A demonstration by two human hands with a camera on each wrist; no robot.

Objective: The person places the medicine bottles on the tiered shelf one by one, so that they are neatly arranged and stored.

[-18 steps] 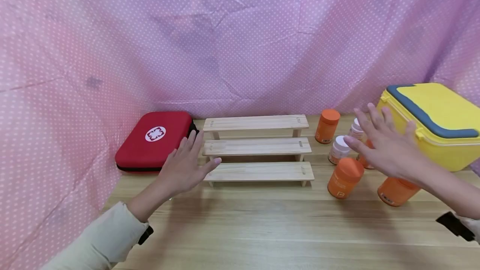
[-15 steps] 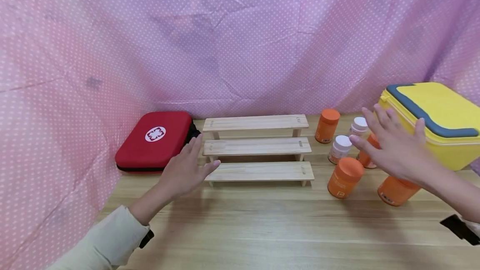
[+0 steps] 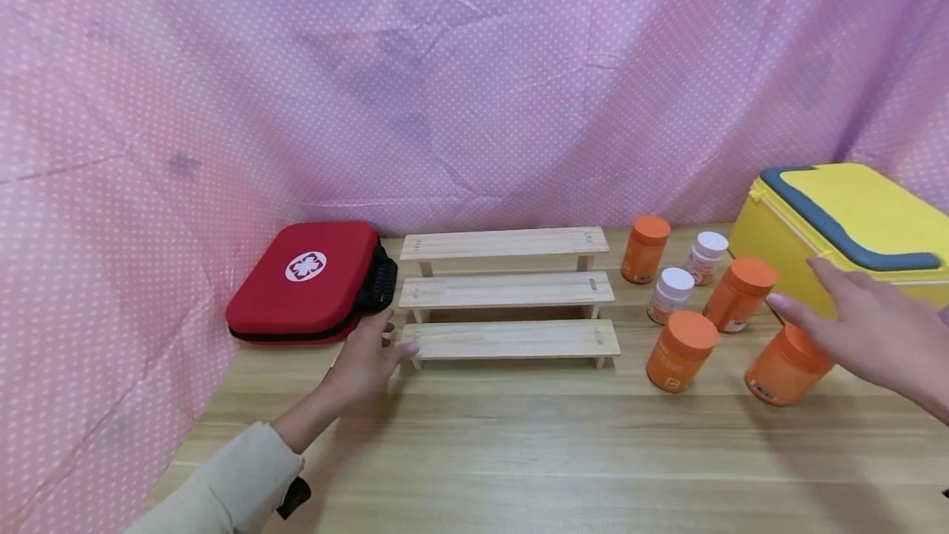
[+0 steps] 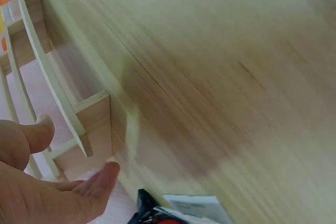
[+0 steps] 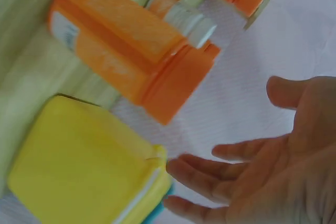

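Observation:
A three-step wooden rack (image 3: 507,340) stands mid-table. Close to the left end of its lowest step is my left hand (image 3: 366,361), thumb toward the step's top and fingers beside the side panel (image 4: 94,135). There is a gap between thumb and fingers in the left wrist view. My right hand (image 3: 878,332) hovers with fingers spread, overlapping the front of a yellow box (image 3: 778,241) and near an orange bottle (image 3: 787,365). It holds nothing. Another orange bottle (image 5: 126,51) shows large in the right wrist view, apart from the fingers.
Right of the rack stand more orange bottles, one at the back (image 3: 645,252) and one in front (image 3: 680,353), plus two white-capped bottles, one nearer (image 3: 670,295) and one farther (image 3: 706,258). A red first-aid case (image 3: 304,283) lies left. A pink dotted cloth (image 3: 482,89) hangs behind.
My left hand has come down and closer to the rack's lower left end. My right hand has moved right and down, uncovering the orange and white-capped bottles.

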